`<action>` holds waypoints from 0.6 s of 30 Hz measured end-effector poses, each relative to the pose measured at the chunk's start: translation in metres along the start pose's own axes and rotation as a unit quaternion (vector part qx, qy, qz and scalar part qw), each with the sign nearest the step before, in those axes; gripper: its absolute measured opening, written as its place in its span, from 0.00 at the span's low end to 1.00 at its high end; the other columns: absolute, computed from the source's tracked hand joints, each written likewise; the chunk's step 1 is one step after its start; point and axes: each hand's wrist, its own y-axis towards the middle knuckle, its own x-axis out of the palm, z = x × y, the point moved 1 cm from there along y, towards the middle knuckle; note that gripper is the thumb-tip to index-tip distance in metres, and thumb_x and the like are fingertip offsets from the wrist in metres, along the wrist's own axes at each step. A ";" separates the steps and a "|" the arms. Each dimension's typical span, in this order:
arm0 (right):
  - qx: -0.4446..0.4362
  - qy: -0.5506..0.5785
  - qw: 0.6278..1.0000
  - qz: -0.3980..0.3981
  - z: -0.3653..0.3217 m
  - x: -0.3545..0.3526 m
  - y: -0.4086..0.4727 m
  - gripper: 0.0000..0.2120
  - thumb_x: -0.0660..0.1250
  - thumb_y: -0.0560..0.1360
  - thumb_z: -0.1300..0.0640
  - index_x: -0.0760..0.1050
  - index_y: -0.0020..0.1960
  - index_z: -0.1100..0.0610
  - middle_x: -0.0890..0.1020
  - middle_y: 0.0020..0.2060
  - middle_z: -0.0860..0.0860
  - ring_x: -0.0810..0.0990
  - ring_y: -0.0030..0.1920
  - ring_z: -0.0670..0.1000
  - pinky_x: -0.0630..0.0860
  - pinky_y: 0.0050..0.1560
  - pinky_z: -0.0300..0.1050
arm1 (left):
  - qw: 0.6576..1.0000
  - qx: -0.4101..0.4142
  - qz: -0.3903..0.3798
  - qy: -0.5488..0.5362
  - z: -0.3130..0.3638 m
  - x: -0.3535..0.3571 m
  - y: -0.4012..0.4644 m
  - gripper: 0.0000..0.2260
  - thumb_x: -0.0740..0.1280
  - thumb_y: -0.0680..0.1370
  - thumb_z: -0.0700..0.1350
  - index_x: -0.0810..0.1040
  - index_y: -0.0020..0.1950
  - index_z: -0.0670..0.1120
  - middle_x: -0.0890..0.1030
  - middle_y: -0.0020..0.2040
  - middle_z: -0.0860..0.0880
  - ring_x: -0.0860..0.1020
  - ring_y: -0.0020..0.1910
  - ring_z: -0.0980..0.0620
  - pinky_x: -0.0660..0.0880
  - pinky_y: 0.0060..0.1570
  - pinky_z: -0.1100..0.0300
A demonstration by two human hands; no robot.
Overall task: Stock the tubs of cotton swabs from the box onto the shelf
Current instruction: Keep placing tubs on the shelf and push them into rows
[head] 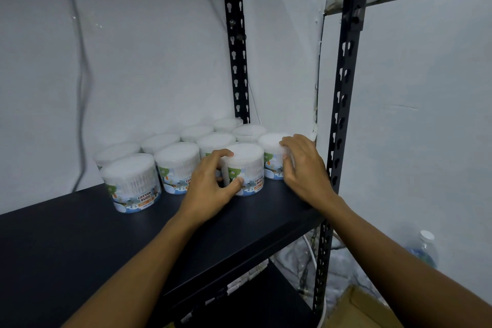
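Both hands grip tubs: left hand point(210, 184) one tub point(246, 169), right hand point(303, 165) another tub point(274, 157), on black shelf point(93, 234).

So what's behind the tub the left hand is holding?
More tubs stand in rows behind that tub, back to the wall. The left hand hides their lower parts.

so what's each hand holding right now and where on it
Left hand grips the front tub by its left side wall. Right hand holds the neighbouring tub by its right side.
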 end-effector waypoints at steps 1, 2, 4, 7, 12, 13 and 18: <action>0.001 0.001 1.000 0.000 0.000 0.000 0.000 0.17 0.60 0.73 0.67 0.73 0.61 0.62 0.76 0.60 0.57 0.68 0.66 0.56 0.73 0.60 0.53 | 1.000 -0.002 -0.001 -0.002 0.000 0.000 0.000 0.20 0.73 0.73 0.46 0.70 0.61 0.56 0.73 0.59 0.52 0.74 0.55 0.64 0.78 0.49 0.66; 0.002 0.003 1.000 0.000 0.000 0.000 0.000 0.17 0.60 0.72 0.67 0.73 0.61 0.62 0.76 0.60 0.57 0.68 0.66 0.56 0.72 0.60 0.53 | 1.000 -0.004 -0.001 -0.005 0.000 0.000 0.000 0.20 0.73 0.73 0.46 0.70 0.61 0.56 0.73 0.59 0.52 0.74 0.54 0.64 0.77 0.49 0.67; 0.002 0.006 1.000 0.000 0.000 0.000 0.000 0.18 0.58 0.71 0.67 0.73 0.60 0.62 0.76 0.60 0.58 0.68 0.66 0.57 0.73 0.59 0.54 | 1.000 -0.008 -0.002 -0.008 0.000 0.000 0.000 0.20 0.73 0.73 0.46 0.70 0.61 0.56 0.73 0.58 0.52 0.75 0.53 0.62 0.77 0.48 0.68; -0.001 0.003 1.000 0.004 0.000 -0.001 0.000 0.21 0.55 0.69 0.67 0.74 0.60 0.63 0.76 0.60 0.58 0.69 0.65 0.59 0.74 0.60 0.55 | 1.000 -0.011 -0.003 -0.013 0.000 0.001 0.000 0.20 0.73 0.73 0.46 0.70 0.61 0.56 0.73 0.58 0.52 0.76 0.53 0.61 0.77 0.47 0.68; 0.016 -0.025 0.999 0.015 -0.002 -0.002 0.000 0.25 0.59 0.68 0.73 0.74 0.64 0.61 0.69 0.68 0.60 0.64 0.70 0.61 0.66 0.63 0.48 | 1.000 -0.016 0.000 -0.015 0.002 0.000 0.000 0.21 0.74 0.72 0.45 0.70 0.62 0.54 0.73 0.59 0.51 0.75 0.52 0.64 0.77 0.46 0.70; 0.027 -0.026 0.999 0.003 -0.002 -0.002 0.000 0.26 0.60 0.69 0.72 0.73 0.65 0.60 0.68 0.69 0.60 0.63 0.70 0.60 0.67 0.64 0.51 | 1.000 -0.021 0.000 -0.020 0.002 0.000 0.000 0.22 0.74 0.72 0.45 0.70 0.63 0.53 0.73 0.59 0.51 0.76 0.52 0.64 0.78 0.46 0.69; 0.051 -0.026 0.998 -0.038 -0.001 -0.002 -0.001 0.27 0.62 0.70 0.71 0.69 0.68 0.61 0.67 0.69 0.59 0.65 0.69 0.61 0.69 0.66 0.56 | 0.998 -0.034 0.000 -0.045 0.003 -0.001 0.000 0.24 0.75 0.71 0.44 0.69 0.63 0.53 0.75 0.57 0.53 0.78 0.51 0.61 0.78 0.46 0.67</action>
